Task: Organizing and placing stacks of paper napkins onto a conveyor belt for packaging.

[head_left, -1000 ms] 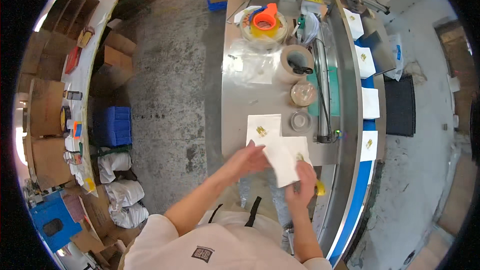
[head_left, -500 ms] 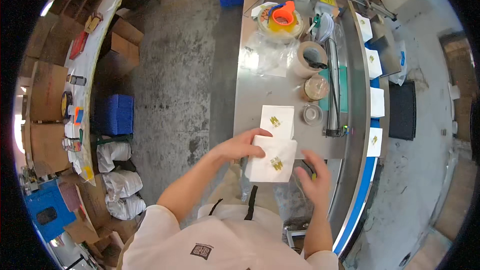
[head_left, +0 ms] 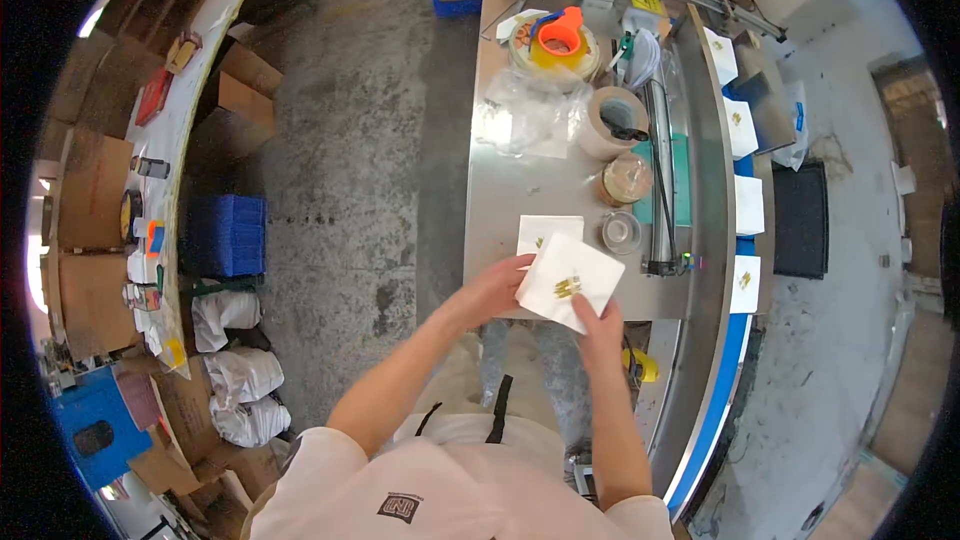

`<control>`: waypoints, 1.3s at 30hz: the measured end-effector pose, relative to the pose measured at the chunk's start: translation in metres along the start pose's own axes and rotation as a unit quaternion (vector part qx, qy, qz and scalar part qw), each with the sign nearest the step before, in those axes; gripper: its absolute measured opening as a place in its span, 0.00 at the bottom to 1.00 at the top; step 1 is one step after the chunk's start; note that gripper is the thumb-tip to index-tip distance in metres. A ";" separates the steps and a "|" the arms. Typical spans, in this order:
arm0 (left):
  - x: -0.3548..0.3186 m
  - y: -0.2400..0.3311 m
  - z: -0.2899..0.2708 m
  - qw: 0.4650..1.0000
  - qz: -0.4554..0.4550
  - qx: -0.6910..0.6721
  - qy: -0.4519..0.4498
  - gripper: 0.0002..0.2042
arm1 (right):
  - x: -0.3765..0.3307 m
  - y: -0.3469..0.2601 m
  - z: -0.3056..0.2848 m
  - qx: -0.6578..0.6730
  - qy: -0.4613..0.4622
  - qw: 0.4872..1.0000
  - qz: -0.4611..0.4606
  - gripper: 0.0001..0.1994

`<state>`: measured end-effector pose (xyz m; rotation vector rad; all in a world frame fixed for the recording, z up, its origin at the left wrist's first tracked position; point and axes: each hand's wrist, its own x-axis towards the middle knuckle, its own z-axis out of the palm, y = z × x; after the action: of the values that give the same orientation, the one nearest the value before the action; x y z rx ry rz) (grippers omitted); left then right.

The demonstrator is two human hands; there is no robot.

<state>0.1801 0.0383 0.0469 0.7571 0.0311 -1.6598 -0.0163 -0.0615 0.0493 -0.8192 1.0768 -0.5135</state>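
1. White and square, a flat packet [head_left: 568, 282] with a small yellow mark near its middle is held tilted, one corner up, just above the near edge of the steel table [head_left: 520, 190].
2. At its left edge the left hand [head_left: 497, 287] grips it: the fingers curl against that edge, though the fingertips are too small to tell whether they lie over or under it.
3. Below, the right hand [head_left: 600, 325] pinches the lower corner, thumb on top of the white face and the other fingers hidden beneath.
4. So the packet lies between the two hands, its upper and right corners free of any finger.
5. Just behind it a second white packet [head_left: 545, 233] lies flat on the table, partly covered by the held one.
6. Beyond, to the right, stand a small round tin [head_left: 621, 231], a brown-lidded jar [head_left: 626, 180] and a wide tape roll [head_left: 612, 122].
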 end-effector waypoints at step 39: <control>-0.046 -0.144 0.082 0.807 -0.083 0.570 -0.130 0.08 | -0.240 0.129 -0.136 -0.180 0.363 0.912 -0.068 0.22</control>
<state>0.0161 0.0801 0.0788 1.4147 -1.2303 -1.8574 -0.2402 0.1453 0.0499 -1.0644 1.8489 -0.7822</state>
